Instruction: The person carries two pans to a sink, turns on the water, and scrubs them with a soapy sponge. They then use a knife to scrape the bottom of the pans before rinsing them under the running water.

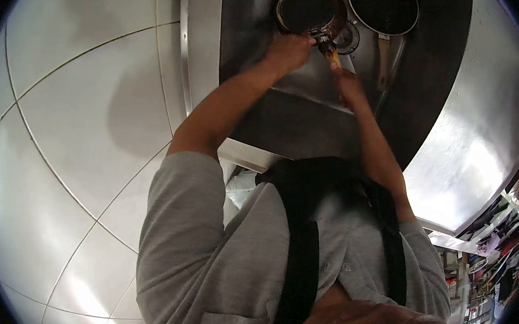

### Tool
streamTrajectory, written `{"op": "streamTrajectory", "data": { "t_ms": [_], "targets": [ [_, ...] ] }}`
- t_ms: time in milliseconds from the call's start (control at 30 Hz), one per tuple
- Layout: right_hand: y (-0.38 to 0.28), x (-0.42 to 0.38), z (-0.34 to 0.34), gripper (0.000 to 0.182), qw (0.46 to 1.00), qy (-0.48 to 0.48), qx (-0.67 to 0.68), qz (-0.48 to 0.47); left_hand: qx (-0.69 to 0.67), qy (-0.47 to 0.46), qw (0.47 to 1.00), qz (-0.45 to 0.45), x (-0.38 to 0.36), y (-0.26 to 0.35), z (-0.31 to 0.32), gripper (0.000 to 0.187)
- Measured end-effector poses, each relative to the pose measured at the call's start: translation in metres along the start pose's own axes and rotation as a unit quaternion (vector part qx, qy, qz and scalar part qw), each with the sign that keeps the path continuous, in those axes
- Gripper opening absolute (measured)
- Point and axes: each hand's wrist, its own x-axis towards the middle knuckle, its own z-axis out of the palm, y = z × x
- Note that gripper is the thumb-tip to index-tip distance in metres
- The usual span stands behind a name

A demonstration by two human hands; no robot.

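A dark, round frying pan (307,11) with a brownish, worn rim is at the top of the head view, tilted over a burner. My right hand (349,88) is closed round the end of its handle (331,56), which looks blackened near the pan and yellowish toward my fingers. Just left of the handle, my left hand (289,52) is closed, its fingertips at the joint between handle and pan. Whatever those fingers may pinch is too small to make out.
A second frying pan (383,2) with a pale rim stands to the right, its handle (384,61) pointing toward me. Under them lies a dark metal stove top (429,69) with a burner (348,38). A shiny steel counter (478,151) adjoins on the right, a tiled surface (84,102) on the left.
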Motion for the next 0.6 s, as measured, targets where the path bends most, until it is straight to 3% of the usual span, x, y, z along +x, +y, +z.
{"op": "streamTrajectory", "data": {
  "t_ms": [67, 167, 267, 367, 500, 600],
  "targets": [
    [0.001, 0.0, 0.001, 0.058, 0.998, 0.025, -0.028, -0.045, 0.029, -0.002, 0.999, 0.018, -0.007, 0.013, 0.005, 0.033],
    [0.006, 0.001, 0.0, 0.057, 0.999, 0.011, -0.029, -0.015, 0.03, 0.032, 0.998, 0.036, 0.006, -0.004, -0.008, 0.032],
    [0.002, -0.001, 0.005, 0.055, 0.999, 0.013, -0.041, 0.005, 0.024, -0.026, 0.997, 0.061, -0.006, 0.015, 0.008, 0.036],
    [-0.025, -0.021, -0.02, 0.045, 0.989, -0.112, 0.055, 0.079, 0.025, -0.021, 0.999, 0.038, 0.0, 0.006, -0.017, 0.035],
    [-0.035, -0.039, -0.022, 0.025, 0.875, -0.313, 0.337, 0.148, 0.05, -0.066, 0.996, 0.02, 0.002, 0.017, -0.039, 0.033],
    [-0.022, -0.024, -0.02, 0.02, 0.796, -0.426, 0.399, 0.16, 0.101, -0.096, 0.988, 0.061, -0.001, 0.021, -0.045, 0.031]
  ]
}}
